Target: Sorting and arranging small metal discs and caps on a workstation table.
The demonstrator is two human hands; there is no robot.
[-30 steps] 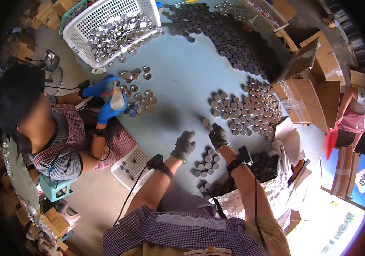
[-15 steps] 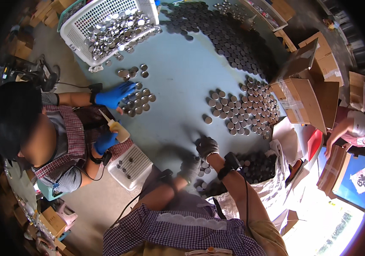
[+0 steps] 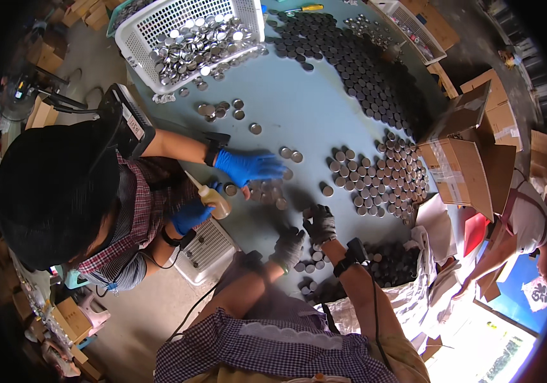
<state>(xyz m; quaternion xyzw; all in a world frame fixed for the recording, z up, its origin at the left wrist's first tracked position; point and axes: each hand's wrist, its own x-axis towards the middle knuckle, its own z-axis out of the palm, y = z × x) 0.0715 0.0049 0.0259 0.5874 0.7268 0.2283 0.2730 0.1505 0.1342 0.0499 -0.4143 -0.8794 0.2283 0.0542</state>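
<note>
Round metal caps (image 3: 382, 175) are spread over the blue-green table (image 3: 273, 115), the largest group lighter-faced and lying to the right of and beyond the wearer's hands, with a darker mass further off. At the right side stands an open cardboard box (image 3: 455, 169), its inside not visible. The white perforated basket (image 3: 134, 48) at the far left holds a heap of shiny caps; near the wearer, a whitish sack (image 3: 419, 274) lies around many dark round pieces. A low white tray (image 3: 222, 246) carries a few small dark pieces. Writing shows as a dark character on a pale sheet (image 3: 537, 293) at right, a printed label (image 3: 134, 125) on a black case, and dark marks on the basket. A co-worker's blue-gloved hand (image 3: 248, 166) reaches across the table over some caps; the other holds a yellowish bottle (image 3: 219, 205). The wearer's left hand (image 3: 289, 246), grey-gloved, is loosely bent with fingers close together; the right hand (image 3: 319, 223) has curled fingers, and whether either grips a cap cannot be told. One lone cap (image 3: 327, 191) lies just beyond the right hand.
</note>
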